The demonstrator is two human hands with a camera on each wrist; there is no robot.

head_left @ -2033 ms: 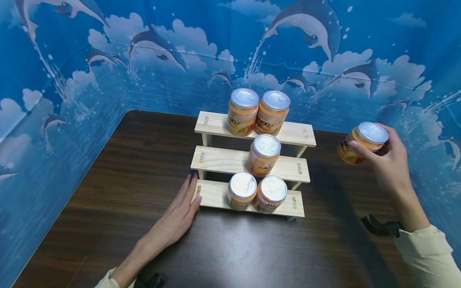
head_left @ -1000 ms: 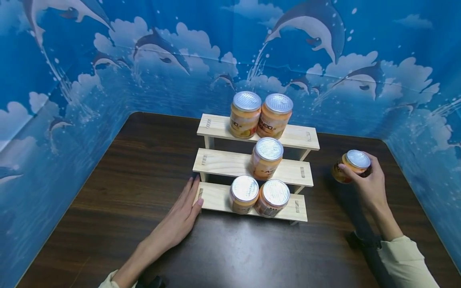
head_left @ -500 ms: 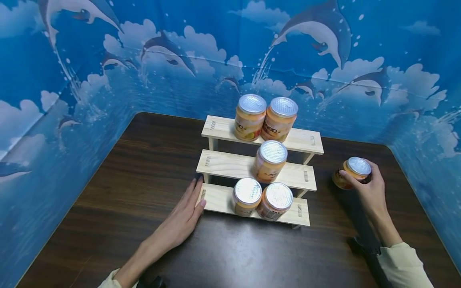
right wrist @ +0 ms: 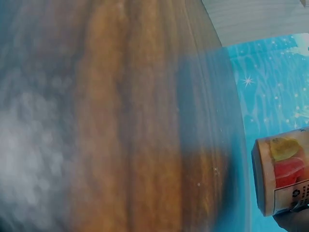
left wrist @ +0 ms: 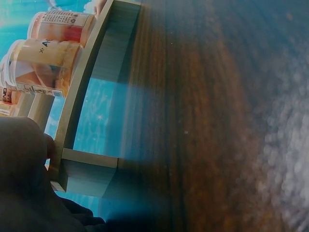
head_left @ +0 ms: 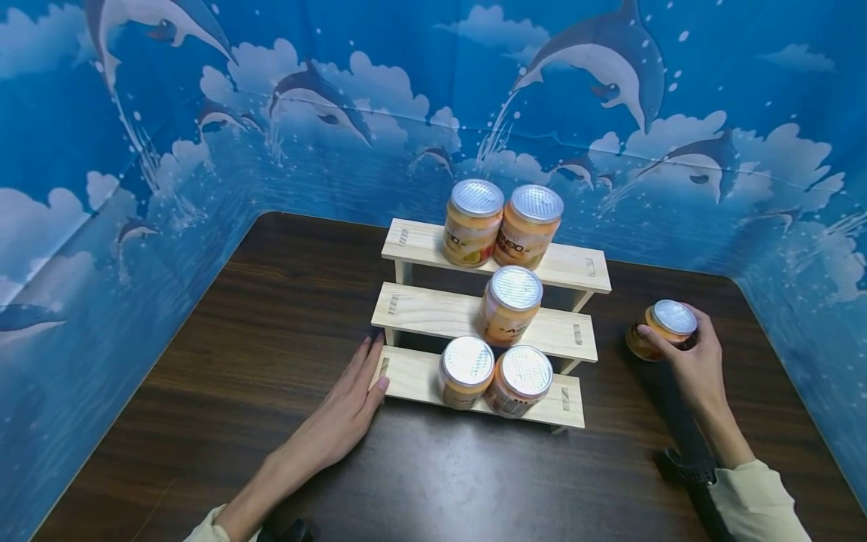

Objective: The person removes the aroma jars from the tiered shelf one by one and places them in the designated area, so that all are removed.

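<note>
The right hand [head_left: 691,361] has its fingers curled around an orange jar [head_left: 662,329] with a silver lid. The jar stands on the dark desk [head_left: 223,376], well to the right of the wooden step shelf [head_left: 420,309]. The left hand [head_left: 339,414] lies flat on the desk, fingers straight and together, touching the shelf's bottom step. Five more jars stand on the shelf.

Bare dark wooden counter [head_left: 284,316] is lying open left of the three-tiered pale wooden rack [head_left: 420,312]; five silver-lidded orange jars [head_left: 506,305] are crowding its right half.
</note>
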